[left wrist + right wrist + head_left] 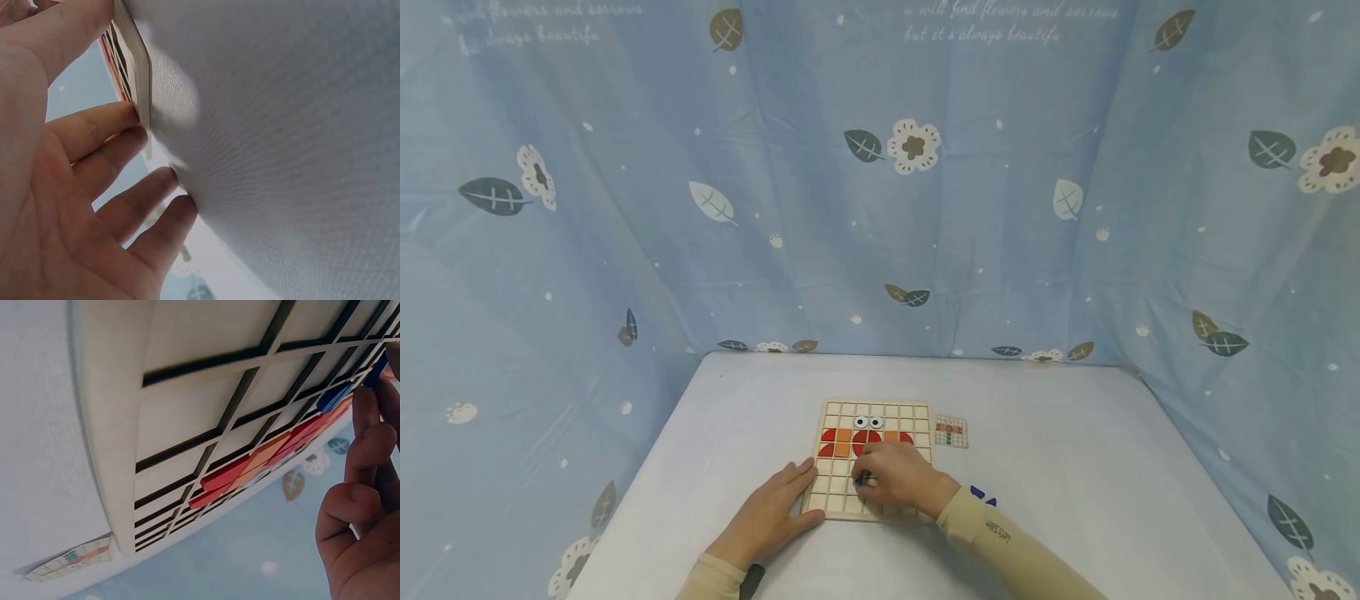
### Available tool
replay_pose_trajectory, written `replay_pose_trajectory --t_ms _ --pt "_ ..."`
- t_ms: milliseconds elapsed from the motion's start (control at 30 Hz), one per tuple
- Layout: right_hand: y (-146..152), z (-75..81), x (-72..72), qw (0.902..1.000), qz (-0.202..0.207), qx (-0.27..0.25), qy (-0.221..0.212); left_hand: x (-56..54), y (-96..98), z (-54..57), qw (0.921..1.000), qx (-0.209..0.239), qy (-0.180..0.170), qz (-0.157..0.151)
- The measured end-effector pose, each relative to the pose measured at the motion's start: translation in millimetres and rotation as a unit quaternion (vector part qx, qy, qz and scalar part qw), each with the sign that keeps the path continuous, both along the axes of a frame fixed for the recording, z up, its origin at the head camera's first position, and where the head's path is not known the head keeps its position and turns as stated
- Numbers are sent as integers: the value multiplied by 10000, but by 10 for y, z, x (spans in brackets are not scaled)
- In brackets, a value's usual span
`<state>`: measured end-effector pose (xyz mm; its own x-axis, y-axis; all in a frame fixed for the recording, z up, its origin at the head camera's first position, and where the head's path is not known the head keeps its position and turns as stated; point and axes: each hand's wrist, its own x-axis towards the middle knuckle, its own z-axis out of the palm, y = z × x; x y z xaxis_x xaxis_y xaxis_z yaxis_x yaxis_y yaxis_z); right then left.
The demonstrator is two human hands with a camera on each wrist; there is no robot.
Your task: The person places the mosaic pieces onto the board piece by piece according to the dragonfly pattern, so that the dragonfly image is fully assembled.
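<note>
A wooden grid board (837,484) lies on the table. Its cells hold red quarter-round pieces (867,438), orange squares (843,442) and two round eye pieces (868,422). Fingertips of my left hand (769,514) touch the board's left edge, with the thumb at the near left corner; the fingers are fairly straight in the left wrist view. Over the middle of the board, my right hand (901,477) pinches a dark blue piece (376,369) between thumb and fingers. Another blue piece (335,396) sits in the grid beside it. The right hand hides part of the board in the head view.
A small pattern card (952,431) lies right of the board. Loose dark blue pieces (983,496) are on the white tabletop (1060,450) near the right forearm. Blue patterned cloth (805,208) hangs behind and at both sides.
</note>
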<state>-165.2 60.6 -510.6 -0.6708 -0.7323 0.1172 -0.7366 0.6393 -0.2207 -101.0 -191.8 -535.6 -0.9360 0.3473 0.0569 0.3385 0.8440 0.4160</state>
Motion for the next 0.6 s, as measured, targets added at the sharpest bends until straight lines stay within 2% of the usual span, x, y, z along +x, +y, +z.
replay_pose_trajectory --t_ms 600 --pt "-9 -8 -14 9997 -62 189 -122 -5 10 -4 9999 -106 -13 59"
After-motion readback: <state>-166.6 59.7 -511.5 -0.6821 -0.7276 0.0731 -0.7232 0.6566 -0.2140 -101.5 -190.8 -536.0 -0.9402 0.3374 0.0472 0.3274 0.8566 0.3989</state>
